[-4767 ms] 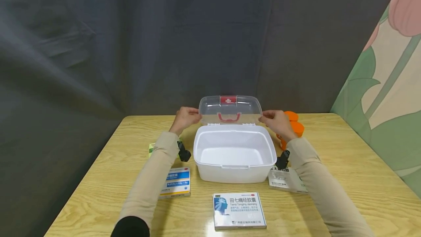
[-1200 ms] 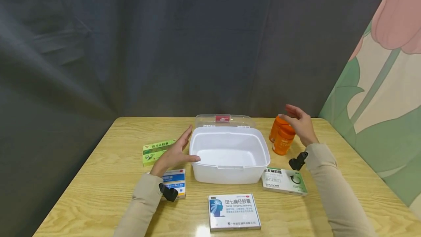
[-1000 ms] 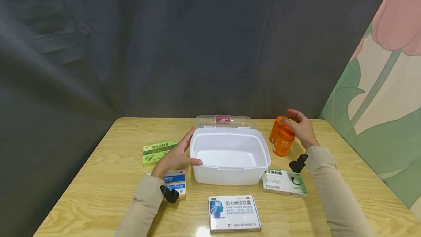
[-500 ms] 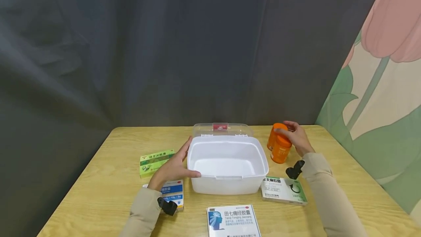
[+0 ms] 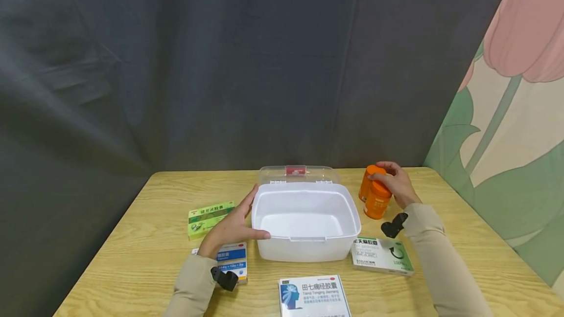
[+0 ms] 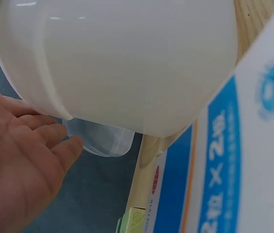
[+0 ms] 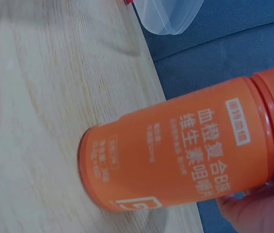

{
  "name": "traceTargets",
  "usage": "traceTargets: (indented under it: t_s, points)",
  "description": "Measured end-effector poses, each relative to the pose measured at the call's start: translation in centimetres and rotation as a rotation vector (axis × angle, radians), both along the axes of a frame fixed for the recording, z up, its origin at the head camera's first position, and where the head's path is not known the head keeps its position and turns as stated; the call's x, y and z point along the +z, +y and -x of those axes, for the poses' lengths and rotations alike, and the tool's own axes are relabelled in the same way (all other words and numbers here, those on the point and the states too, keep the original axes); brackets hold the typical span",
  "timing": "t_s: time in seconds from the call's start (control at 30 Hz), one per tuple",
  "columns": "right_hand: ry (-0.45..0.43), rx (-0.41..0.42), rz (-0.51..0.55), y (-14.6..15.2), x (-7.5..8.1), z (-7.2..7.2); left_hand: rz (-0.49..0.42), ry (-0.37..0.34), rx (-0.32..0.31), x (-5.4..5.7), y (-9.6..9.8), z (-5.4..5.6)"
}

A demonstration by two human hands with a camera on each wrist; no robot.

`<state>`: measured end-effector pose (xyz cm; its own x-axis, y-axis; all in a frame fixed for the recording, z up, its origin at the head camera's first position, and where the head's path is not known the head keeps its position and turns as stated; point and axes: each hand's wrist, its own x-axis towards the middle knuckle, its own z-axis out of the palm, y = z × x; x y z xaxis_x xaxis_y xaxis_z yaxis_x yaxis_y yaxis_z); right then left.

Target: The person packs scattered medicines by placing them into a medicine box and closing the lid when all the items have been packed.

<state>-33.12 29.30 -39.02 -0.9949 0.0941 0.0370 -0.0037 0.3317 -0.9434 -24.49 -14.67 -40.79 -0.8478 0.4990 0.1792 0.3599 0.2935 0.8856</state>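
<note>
In the head view a white plastic medicine box point(image 5: 306, 248) stands with its clear lid point(image 5: 269, 174) tipped back. My left hand point(image 5: 233, 226) touches the box's left side, fingers straight along the back and thumb at the front rim; the left wrist view shows these fingers point(image 6: 64, 145) by the rim. At the right, my right hand point(image 5: 396, 182) has thumb and fingers about the top of the rear orange pill bottle point(image 5: 364, 187). A second orange pill bottle point(image 5: 377, 204) stands just in front; in the right wrist view a near orange bottle point(image 7: 176, 150) hides most of that hand.
A green carton point(image 5: 210, 216) and a blue-white carton point(image 5: 235, 260) lie left of the box. A white-green carton point(image 5: 381, 256) lies right, and a white carton with a blue head picture point(image 5: 314, 295) lies in front. A dark curtain point(image 5: 264, 62) hangs behind the table.
Both hands have left the lid, which now leans further back. The left hand came to the box's side. The right hand went down to the orange bottles and closed on the rear one.
</note>
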Motion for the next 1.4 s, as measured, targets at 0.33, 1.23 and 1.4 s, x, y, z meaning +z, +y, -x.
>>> traceTargets:
  t_s: [0.33, 1.23, 1.4]
  points:
    - [0.002, -0.009, -0.097, -0.2, 0.9, 0.5, 0.071, 0.012, 0.030, 0.3, -0.1, 0.2]
    - [0.216, -0.178, -0.137, 0.0, 4.2, 0.1, 0.100, 0.005, 0.020, 0.6, 0.5, 0.7]
    - [0.249, -0.157, -0.124, -0.2, 4.9, 0.1, 0.092, 0.015, 0.016, 0.6, 0.3, 0.9]
